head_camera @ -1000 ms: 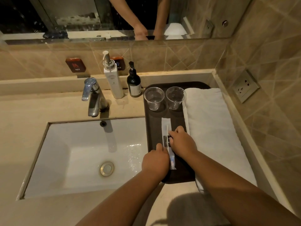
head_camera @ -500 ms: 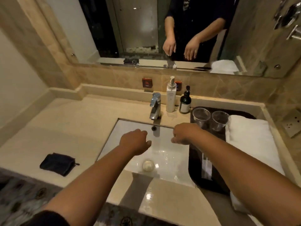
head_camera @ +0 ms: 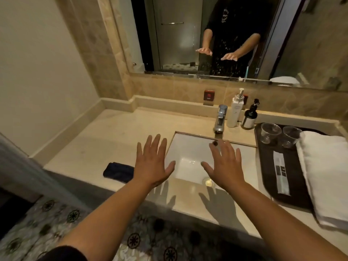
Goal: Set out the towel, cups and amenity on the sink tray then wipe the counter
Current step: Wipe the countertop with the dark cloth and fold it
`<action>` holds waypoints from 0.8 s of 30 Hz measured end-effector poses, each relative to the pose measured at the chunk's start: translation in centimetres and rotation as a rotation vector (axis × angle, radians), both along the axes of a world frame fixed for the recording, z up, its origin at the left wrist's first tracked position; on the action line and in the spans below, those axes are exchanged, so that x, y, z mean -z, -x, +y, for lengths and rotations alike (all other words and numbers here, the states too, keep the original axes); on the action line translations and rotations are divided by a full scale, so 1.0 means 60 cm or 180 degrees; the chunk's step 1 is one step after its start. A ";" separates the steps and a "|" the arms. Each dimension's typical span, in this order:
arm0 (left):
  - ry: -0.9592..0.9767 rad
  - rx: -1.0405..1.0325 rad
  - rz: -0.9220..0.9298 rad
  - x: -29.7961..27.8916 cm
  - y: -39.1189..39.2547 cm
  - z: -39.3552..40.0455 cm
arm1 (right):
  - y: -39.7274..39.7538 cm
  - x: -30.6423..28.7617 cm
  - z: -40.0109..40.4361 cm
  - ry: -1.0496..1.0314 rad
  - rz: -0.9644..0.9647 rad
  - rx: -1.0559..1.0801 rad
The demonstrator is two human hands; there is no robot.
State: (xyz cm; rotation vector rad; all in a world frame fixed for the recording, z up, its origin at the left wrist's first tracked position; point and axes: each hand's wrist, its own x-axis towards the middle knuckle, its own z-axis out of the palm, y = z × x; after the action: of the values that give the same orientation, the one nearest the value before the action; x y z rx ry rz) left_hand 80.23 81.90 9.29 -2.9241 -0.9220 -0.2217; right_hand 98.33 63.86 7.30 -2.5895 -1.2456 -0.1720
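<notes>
Over the sink [head_camera: 190, 147]: our left hand [head_camera: 152, 166] and right hand [head_camera: 225, 167] hover palm-down, fingers [head_camera: 150, 143] spread, holding nothing.
Tray [head_camera: 267, 166]: on the table, right of the sink.
Amenity packet [head_camera: 281, 172]: flat, long axis front-to-back.
Towel [head_camera: 323, 172]: folded along the tray's right, parallel.
Cups [head_camera: 271, 132]: upright, at the tray's back.
Dark cloth [head_camera: 118, 171]: left on the table.

Bare forearms and hands, a dark short sleeve [head_camera: 62, 253] at the left arm's upper edge.
</notes>
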 end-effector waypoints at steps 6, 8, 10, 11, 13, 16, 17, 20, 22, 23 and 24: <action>0.0107 -0.0008 0.0060 0.016 0.058 0.021 | 0.067 0.016 0.021 0.0288 -0.0002 0.0051; 0.0116 -0.0027 0.0000 0.016 0.069 0.026 | 0.078 0.017 0.032 0.0285 0.0003 0.0010; 0.0131 -0.0073 -0.0053 0.015 0.081 0.034 | 0.087 0.017 0.048 0.0304 -0.0011 -0.0057; 0.0139 -0.0115 -0.0072 0.014 0.088 0.039 | 0.090 0.017 0.057 0.0306 -0.0015 -0.0100; 0.0130 -0.0220 -0.0112 0.011 0.105 0.052 | 0.097 0.016 0.079 0.0285 -0.0007 -0.0209; 0.0120 -0.0401 -0.0158 0.005 0.133 0.075 | 0.109 0.014 0.119 0.0266 -0.0006 -0.0394; 0.0117 -0.0479 -0.0162 0.004 0.141 0.083 | 0.113 0.013 0.135 0.0278 -0.0020 -0.0466; 0.0128 -0.0695 -0.0154 0.002 0.171 0.111 | 0.129 0.013 0.181 0.0321 -0.0035 -0.0648; 0.0134 -0.0799 -0.0177 0.002 0.190 0.130 | 0.142 0.014 0.211 0.0321 -0.0038 -0.0741; 0.0141 -0.0839 -0.0176 0.004 0.200 0.141 | 0.149 0.016 0.228 0.0322 -0.0033 -0.0778; 0.0151 -0.0866 -0.0170 0.006 0.208 0.151 | 0.154 0.019 0.241 0.0323 -0.0018 -0.0797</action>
State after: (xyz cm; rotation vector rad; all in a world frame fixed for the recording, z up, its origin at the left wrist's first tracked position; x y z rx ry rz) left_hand 67.76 90.97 8.94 -2.8034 -1.3347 -0.2651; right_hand 89.08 78.33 6.18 -2.4861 -1.6038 -0.0687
